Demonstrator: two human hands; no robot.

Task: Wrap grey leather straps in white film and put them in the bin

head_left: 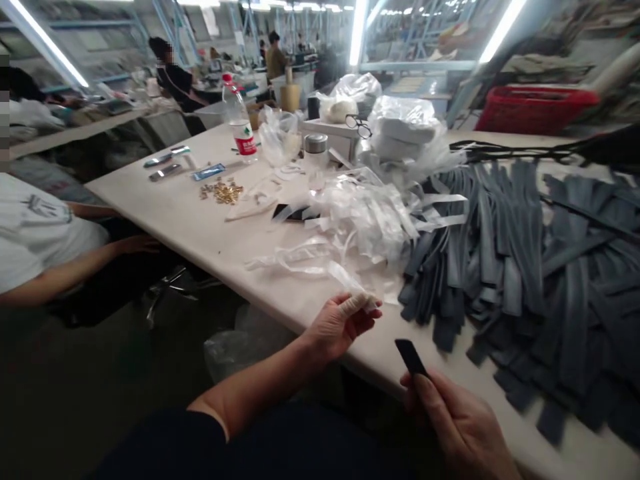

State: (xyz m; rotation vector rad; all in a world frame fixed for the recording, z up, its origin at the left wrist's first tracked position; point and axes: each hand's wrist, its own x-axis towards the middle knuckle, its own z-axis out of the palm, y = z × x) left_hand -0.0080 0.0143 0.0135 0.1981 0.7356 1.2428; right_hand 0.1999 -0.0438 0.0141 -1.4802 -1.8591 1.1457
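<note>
My left hand [347, 323] is closed at the table's front edge, thumb and fingers pinching the end of a translucent white strip [345, 275]. That strip trails back toward a loose heap of similar strips [373, 213]. Lower right, my right hand [453, 417] grips a short dark strip [411, 357] between thumb and fingers, its free end pointing up and left. Just beyond it, many dark grey strips [517, 247] lie in overlapping piles. The far end of the held dark strip is hidden in my palm.
On the pale table [200, 220] stand a plastic bottle [243, 127], a lidded jar [316, 150] and small gold metal pieces [229, 192]. Bagged items and eyeglasses [359, 125] sit behind. A red basket [537, 108] is at back right. A seated person [55, 233] is at left.
</note>
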